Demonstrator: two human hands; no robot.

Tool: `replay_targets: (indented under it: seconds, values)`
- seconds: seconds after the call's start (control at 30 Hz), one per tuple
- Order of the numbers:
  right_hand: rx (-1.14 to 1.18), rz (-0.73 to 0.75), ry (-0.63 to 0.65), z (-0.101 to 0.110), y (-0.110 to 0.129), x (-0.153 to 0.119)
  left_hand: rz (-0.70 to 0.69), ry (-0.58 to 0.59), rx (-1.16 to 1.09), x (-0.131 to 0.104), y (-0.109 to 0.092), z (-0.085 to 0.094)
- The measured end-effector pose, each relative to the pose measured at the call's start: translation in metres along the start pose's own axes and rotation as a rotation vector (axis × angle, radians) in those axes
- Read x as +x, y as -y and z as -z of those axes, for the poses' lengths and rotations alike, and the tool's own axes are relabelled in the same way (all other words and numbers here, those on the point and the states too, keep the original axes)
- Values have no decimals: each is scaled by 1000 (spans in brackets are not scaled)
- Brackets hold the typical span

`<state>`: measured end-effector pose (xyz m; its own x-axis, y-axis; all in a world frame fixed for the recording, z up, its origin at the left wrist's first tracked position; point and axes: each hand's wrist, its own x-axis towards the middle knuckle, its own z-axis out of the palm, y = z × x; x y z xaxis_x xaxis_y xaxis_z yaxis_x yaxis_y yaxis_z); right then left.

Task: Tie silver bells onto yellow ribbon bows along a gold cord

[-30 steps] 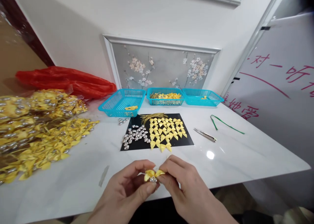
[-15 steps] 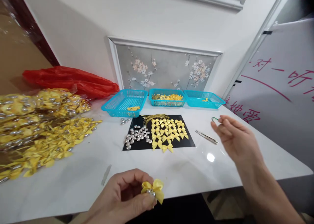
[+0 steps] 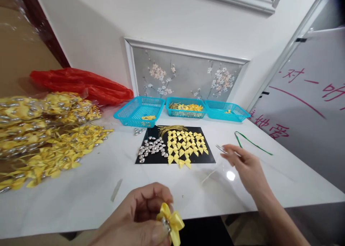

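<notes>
In the head view, take the mat as the clock's centre, with twelve at the wall. At seven o'clock, by the table's near edge, the left hand grasps a bow with silver beads at its middle, pinched between thumb and fingers. That bow sits at six o'clock, its loops jutting out past the fingertips. Between three and four, over the tabletop, the right hand is closed around the tweezers, whose tips point toward nine; the rest of them is hidden in the fingers.

On the mat, loose beads lie toward nine, rows of yellow bows toward three, and a bundle of gold ties at twelve. A green cord lies bent on the table at three o'clock, beyond the right hand. Three blue trays stand along the wall: the left tray between ten and eleven, the middle tray at twelve, the right tray at two. All hold yellow pieces, the middle one most. At nine a large heap of beaded bows is spread, with a red bag at ten. A grey strip lies at eight.
</notes>
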<state>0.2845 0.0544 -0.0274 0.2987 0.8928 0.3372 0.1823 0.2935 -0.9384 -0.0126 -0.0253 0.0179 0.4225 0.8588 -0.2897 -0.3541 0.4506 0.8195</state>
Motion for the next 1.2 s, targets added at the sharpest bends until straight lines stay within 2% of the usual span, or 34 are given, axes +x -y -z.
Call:
replay_targets:
  seconds: [0.1,0.17,0.2,0.27,0.33,0.4,0.5,0.57,0.67,0.8,0.9,1.0,1.2]
  values:
    - [27,65,340,-26,39,-36,29,68,-23,3,-3,-3]
    - [90,200,679,-40,63,-53,51,116,-20,4,-2,-4]
    - [80,251,785,-46,72,-58,57,136,-14,5,-1,-4]
    - [76,322,924,-55,83,-62,59,172,-5,6,1,-2]
    - [93,336,980,-61,87,-60,57,185,0,7,3,2]
    - [122,312,978,-65,86,-59,64,181,4,7,4,6]
    - [128,291,908,-67,84,-59,74,216,-1,6,4,11]
    - [80,305,865,-66,84,-61,28,203,-6,4,4,14]
    - [-73,334,840,-63,89,-64,-121,54,68,1,6,17]
    - [-256,363,807,-62,93,-67,-301,-84,322,-2,11,18]
    - [-279,358,776,-65,93,-69,-307,-203,454,-2,13,14]
    - [-218,322,714,-68,91,-70,-313,-254,457,1,16,12]
    - [-158,173,655,-70,81,-69,-278,-224,305,8,20,7]
